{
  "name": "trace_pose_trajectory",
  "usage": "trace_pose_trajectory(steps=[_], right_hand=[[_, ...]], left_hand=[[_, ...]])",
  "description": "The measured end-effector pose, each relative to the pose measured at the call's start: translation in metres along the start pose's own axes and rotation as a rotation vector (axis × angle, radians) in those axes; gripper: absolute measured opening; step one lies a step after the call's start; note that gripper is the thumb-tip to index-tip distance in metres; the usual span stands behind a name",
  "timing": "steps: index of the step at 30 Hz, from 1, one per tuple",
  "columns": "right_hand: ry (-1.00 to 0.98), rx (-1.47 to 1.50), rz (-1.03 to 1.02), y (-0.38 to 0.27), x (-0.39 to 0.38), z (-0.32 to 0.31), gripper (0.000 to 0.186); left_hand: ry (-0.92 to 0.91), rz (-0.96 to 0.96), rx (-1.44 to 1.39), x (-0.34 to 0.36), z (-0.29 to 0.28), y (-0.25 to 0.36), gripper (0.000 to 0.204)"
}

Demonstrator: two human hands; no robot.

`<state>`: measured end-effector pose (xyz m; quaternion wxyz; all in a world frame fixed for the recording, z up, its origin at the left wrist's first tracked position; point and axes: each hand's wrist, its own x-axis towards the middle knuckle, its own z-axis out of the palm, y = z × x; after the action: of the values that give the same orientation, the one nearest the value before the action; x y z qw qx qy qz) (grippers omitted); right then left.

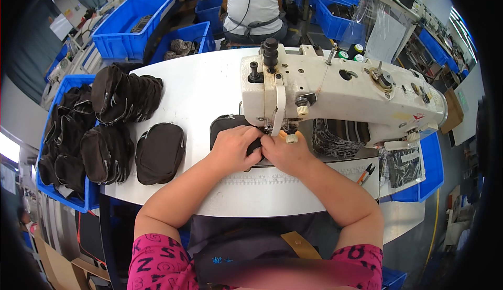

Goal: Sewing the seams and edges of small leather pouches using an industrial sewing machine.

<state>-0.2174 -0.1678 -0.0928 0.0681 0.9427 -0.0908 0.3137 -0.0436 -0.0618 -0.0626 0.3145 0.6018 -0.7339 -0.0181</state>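
A dark fabric pouch (222, 130) lies under the needle of a white industrial sewing machine (330, 88). My left hand (238, 148) presses on the pouch, fingers curled round its right part near the presser foot (270, 130). Close beside it, just right of the needle area, my right hand (283, 153) pinches the pouch's edge; its fingertips are partly hidden by the machine head. A single finished-looking dark pouch with a zipper (160, 154) rests flat on the white table (267, 196) to the left.
Stacked pouches (120, 93) fill the left side and a blue crate (94, 196). Striped pieces (338, 133) lie under the machine arm. Scissor-like tools (365, 174) and bagged items (401, 162) sit right. A person in white (251, 7) sits ahead among blue crates (126, 38).
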Motion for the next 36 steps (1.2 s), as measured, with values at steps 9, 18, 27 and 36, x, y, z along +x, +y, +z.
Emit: trace_pose_trajectory(steps=[9,18,27,36], right_hand=[[0.053,-0.05,-0.02,0.001,0.006,-0.005,0.012],[0.031,-0.06,-0.036,0.002,0.004,-0.004,0.011],[-0.003,-0.093,-0.061,0.001,0.001,-0.007,0.012],[-0.12,0.049,-0.124,-0.034,-0.011,-0.032,0.027]], left_hand=[[-0.238,-0.113,-0.348,0.0,-0.018,-0.019,0.029],[-0.126,0.06,-0.044,-0.001,-0.019,-0.013,0.029],[-0.061,0.159,0.025,0.0,-0.016,-0.016,0.026],[-0.203,-0.115,-0.337,-0.004,-0.01,-0.032,0.019]])
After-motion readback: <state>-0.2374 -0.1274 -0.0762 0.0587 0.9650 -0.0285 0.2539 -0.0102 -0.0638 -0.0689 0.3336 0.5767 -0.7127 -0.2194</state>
